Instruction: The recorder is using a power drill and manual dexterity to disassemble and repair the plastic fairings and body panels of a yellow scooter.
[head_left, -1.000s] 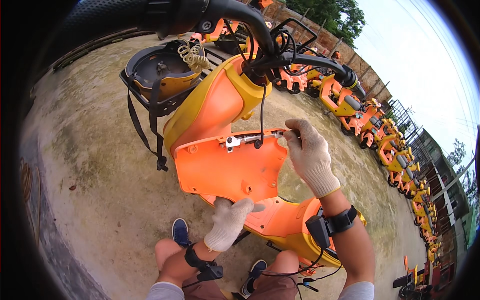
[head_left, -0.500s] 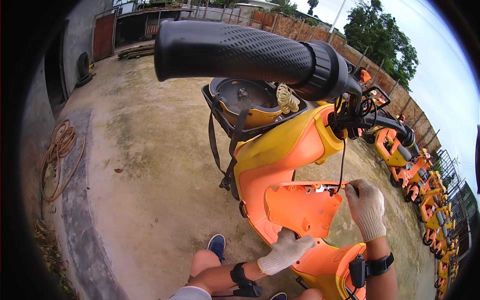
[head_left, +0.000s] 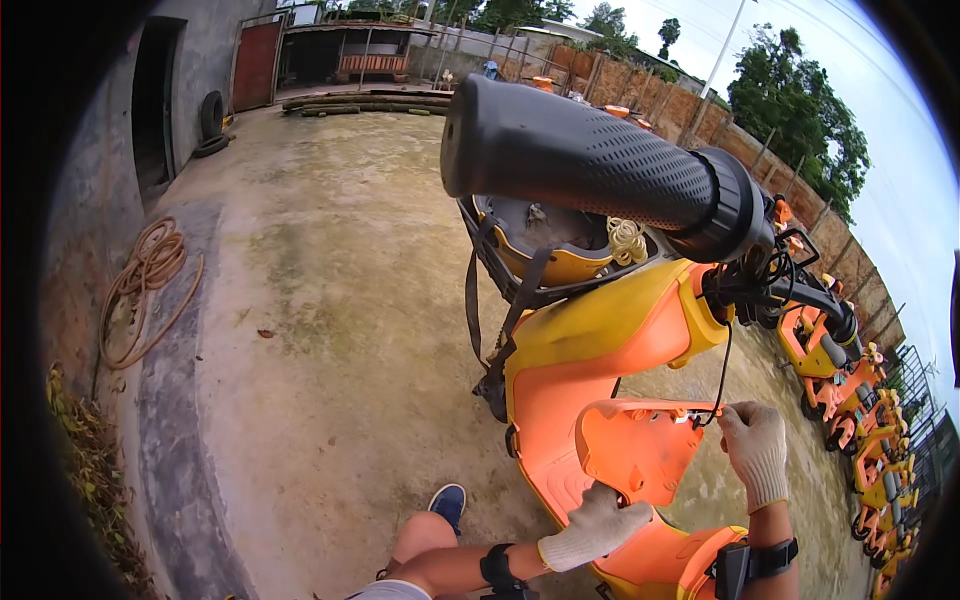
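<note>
An orange-and-yellow scooter (head_left: 610, 320) stands below me, its black handlebar grip (head_left: 580, 155) large in the upper middle. A loose orange panel (head_left: 635, 450) is held tilted over its footboard. My left hand (head_left: 600, 525), in a pale knit glove, is closed on the panel's lower edge. My right hand (head_left: 750, 450), also gloved, pinches the panel's upper right corner, beside a black cable (head_left: 725, 375) hanging from the handlebar and small metal fittings along the panel's top edge. A yellow-and-black helmet (head_left: 550, 262) with a coiled cream cord (head_left: 627, 240) rests in the black basket.
A concrete yard (head_left: 330, 290) surrounds the scooter. Along the left are a grey wall (head_left: 95, 210), dark doorway, tyres (head_left: 212, 120) and a coiled hose (head_left: 145, 270). Stacked poles (head_left: 370, 103) lie at the back. Several scooters (head_left: 865, 430) line the fence on the right.
The view has swung left and up, bringing the wall, hose and doorway in and shifting the scooter right. Both my hands keep their hold on the orange panel.
</note>
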